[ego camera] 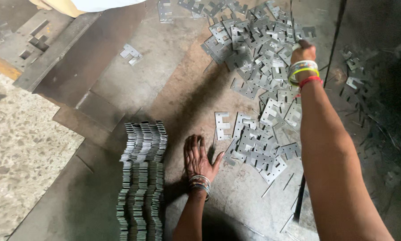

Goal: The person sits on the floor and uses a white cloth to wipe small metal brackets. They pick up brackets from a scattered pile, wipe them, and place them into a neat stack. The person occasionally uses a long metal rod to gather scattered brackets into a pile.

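Right forearm fills the near edge at five o'clock and runs up to the right hand [302,50], which reaches into the far side of the loose heap of plates [258,71] at one o'clock. Its grip is turned away; it seems to pinch one plate near the top of the hand, but I cannot tell for sure. Bangles [302,69] ring that wrist. Left hand [198,157] lies flat at six o'clock, fingers spread and released, palm pressed on the steel floor [182,89], holding nothing. Just to its left, at seven o'clock, stands the stack [140,178] of plates packed on edge in tidy rows. Another lone plate [131,52] lies apart at eleven o'clock. To pick well from such a heap, I judge it best to lift one plate clear by a notched edge, not drag several, with the flat hand steadying the body.
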